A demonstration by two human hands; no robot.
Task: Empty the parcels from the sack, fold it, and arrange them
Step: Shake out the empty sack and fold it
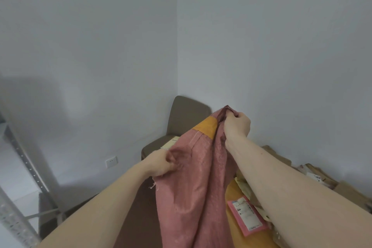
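Left of the pink woven sack (193, 187), the left hand (161, 164) bunches its side edge in curled fingers. The sack hangs limp and light-looking, likely slippery; corners seem the best hold. The right hand (236, 126) pinches its top corner. Right of the sack lies a pink parcel (248, 216), label unreadable.

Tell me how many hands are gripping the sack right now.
2. The left hand grips the pink sack's lower left edge; the right hand grips its raised top corner. Neither hand is hidden.
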